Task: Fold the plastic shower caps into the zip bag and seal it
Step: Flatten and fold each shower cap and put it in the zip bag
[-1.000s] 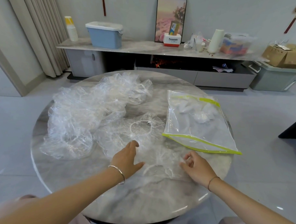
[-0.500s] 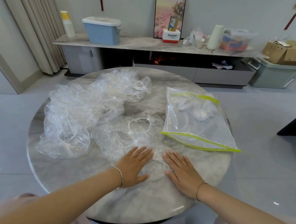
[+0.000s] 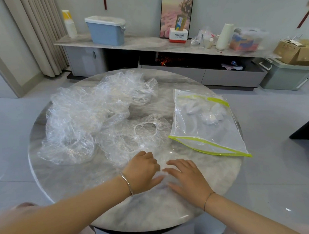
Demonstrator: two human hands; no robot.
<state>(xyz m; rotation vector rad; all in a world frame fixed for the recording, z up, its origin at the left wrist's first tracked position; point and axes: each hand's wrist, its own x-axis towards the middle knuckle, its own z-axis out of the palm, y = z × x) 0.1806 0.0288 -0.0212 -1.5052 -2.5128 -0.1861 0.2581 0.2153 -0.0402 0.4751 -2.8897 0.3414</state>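
A clear shower cap [image 3: 163, 175] lies bunched on the round marble table [image 3: 64, 180] near its front edge. My left hand [image 3: 141, 170] curls its fingers over the cap's left part and grips it. My right hand [image 3: 188, 177] lies flat with straight fingers on the cap's right part. Just beyond the hands another cap [image 3: 146, 130] is spread out with its elastic ring showing. A big heap of crumpled clear caps [image 3: 83, 114] fills the table's left half. The zip bag [image 3: 202, 132], clear with a yellow-green edge, lies at the right with white folded caps [image 3: 209, 117] inside.
Behind the table runs a low sideboard [image 3: 152, 45] with a blue lidded box [image 3: 106, 33], a paper roll [image 3: 223, 37] and other clutter. A grey bin [image 3: 288, 76] and a cardboard box [image 3: 296, 51] stand at the right. Curtains [image 3: 36, 30] hang at the left.
Both hands went from apart to flat, side by side on the cap. Now my left fingers have curled and the plastic is bunched between the hands.
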